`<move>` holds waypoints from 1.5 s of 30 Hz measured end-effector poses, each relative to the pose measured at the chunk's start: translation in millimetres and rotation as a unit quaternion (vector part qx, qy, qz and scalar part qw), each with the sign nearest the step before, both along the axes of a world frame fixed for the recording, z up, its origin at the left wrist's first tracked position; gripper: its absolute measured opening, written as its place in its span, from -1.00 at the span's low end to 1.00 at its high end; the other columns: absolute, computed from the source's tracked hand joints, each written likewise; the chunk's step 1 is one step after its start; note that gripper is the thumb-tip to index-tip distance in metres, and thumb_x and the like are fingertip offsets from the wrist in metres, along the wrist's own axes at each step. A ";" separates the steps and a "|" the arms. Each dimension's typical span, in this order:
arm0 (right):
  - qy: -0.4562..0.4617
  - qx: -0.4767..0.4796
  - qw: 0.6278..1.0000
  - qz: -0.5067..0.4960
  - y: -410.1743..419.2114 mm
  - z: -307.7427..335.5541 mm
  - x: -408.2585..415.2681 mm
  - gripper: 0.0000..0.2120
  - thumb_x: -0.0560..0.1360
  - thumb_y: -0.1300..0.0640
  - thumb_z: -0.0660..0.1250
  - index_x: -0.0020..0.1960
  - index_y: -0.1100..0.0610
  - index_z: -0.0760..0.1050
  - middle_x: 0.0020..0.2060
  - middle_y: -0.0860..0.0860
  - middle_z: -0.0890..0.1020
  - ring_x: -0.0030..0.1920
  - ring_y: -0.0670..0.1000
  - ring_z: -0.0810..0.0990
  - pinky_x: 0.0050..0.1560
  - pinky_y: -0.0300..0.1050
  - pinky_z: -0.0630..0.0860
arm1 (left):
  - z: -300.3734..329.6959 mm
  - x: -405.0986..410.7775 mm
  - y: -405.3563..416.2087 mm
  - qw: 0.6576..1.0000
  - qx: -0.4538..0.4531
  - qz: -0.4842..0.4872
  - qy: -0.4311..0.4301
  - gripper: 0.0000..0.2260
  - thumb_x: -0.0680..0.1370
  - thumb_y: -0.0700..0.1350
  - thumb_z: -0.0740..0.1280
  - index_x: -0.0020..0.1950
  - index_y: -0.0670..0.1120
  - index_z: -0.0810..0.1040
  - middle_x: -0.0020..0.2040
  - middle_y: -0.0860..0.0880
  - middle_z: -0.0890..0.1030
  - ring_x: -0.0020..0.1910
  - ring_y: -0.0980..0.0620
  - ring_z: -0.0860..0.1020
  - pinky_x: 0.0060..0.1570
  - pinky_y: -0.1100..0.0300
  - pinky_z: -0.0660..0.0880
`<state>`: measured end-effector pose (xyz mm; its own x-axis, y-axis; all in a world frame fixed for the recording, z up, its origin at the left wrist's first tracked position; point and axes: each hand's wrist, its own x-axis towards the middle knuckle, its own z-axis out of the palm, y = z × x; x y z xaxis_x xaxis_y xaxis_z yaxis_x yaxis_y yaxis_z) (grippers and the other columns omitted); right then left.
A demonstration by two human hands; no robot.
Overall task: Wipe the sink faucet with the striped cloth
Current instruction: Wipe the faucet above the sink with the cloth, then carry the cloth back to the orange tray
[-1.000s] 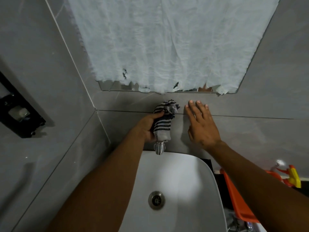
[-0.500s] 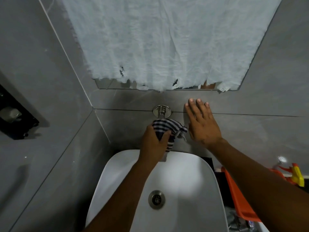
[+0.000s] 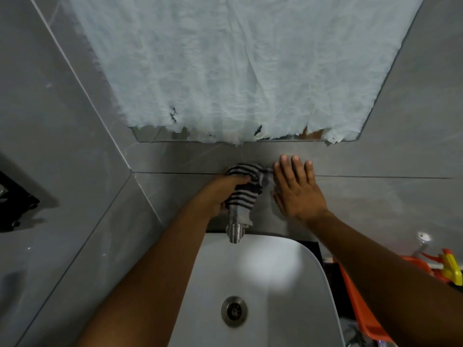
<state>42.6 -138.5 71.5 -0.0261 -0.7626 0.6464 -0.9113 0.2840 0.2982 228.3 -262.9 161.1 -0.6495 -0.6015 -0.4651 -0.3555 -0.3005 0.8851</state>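
The faucet (image 3: 235, 232) is seen projecting from the grey tiled wall (image 3: 375, 196) straight toward the viewer, its long axis running from the wall mount down to the chrome spout tip that overhangs the back rim of the white sink (image 3: 308, 266). Most of its length is hidden under the striped cloth (image 3: 244, 194), which is draped along the top of the pipe from the wall end to just short of the tip; only the spout end is left bare. The left hand (image 3: 220, 194) is closed around the cloth from the left side, fingers curled over the upper bunch near the wall, so the cloth is pressed onto the faucet body. The right hand (image 3: 298, 191) is open and flat against the wall, just beside the cloth on its right, fingers spread and pointing up; nothing is held in it, and it is judged to serve as a brace. The left hand is therefore the nearer and the working hand, seated at the wall end of the axis. The uncovered tip lies below that hand, toward the sink, so the next stroke is judged to call for a pull along the pipe, from wall toward spout. The underside of the pipe is not visible, and whether it is wrapped cannot be told. The drain (image 3: 234, 311) is seen well apart, further down the basin
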 end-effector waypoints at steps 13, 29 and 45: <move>-0.098 0.037 0.993 -0.048 2.0 7.7 25.4 -0.20 0.57 -0.13 0.18 0.58 0.21 -0.15 0.59 0.18 -0.13 0.57 0.22 -0.24 0.53 0.24 -0.32 | -88.4 100.7 120.5 0.996 0.010 -0.050 0.072 -0.71 0.50 -0.23 0.41 0.21 -0.18 0.58 0.06 -0.32 0.66 -0.04 -0.18 0.65 0.04 -0.07 0.61; -0.775 0.211 0.587 0.100 70.4 29.2 137.8 -0.58 0.43 -0.03 0.49 0.24 0.07 0.55 -0.04 0.12 0.71 -0.17 0.06 0.73 -0.18 -0.08 0.68 | -67.5 98.4 124.9 0.975 0.078 0.191 0.085 -0.77 0.45 -0.41 0.34 0.09 -0.37 0.60 -0.09 -0.40 0.63 -0.29 -0.20 0.63 -0.33 0.08 0.59; -0.920 -0.217 0.308 -0.106 247.6 -63.5 20.1 -0.86 0.54 0.32 0.33 0.08 0.23 0.58 -0.16 0.18 0.70 -0.26 0.11 0.69 -0.25 -0.01 0.69 | -136.8 -106.5 196.4 0.994 0.025 -0.110 -0.005 -0.71 0.47 -0.27 0.42 0.18 -0.25 0.56 0.06 -0.18 0.66 -0.02 -0.12 0.65 -0.03 0.07 0.58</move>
<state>62.7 109.2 8.1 -0.6732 -0.4691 -0.5716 0.6287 0.0439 -0.7764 121.8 -66.5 24.2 -0.7579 -0.4214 -0.4980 -0.4260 -0.2585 0.8670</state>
